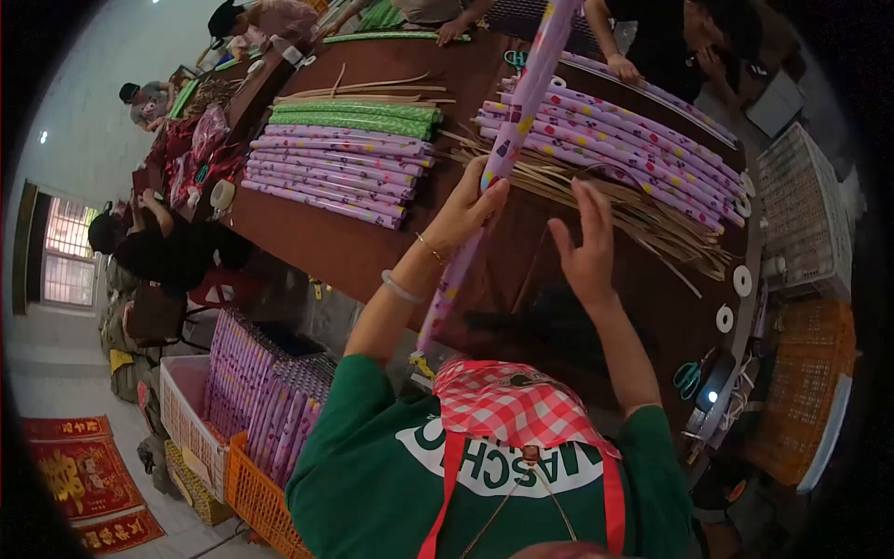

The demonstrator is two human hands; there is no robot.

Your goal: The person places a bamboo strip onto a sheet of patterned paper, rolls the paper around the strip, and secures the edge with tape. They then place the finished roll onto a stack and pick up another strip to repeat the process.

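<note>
A long purple patterned roll (521, 107) stands tilted across the middle of the head view, and my left hand (470, 207) is wrapped round it. Right of the roll, my right hand (589, 244) is raised with its fingers apart, holding nothing. Behind it lie loose brown strips (643, 216) on the brown table (307, 253). Beyond the strips is a stack of purple rolls (624, 140). Another stack of purple rolls (331, 177) lies to the left, with green rolls (358, 119) at its far side.
White tape rolls (742, 280) and teal scissors (687, 375) lie near the right edge. Crates of purple rolls (265, 382) stand at lower left. An orange crate (801, 382) is at right. Several people work around the table, one person's hand (623, 68) at its far side.
</note>
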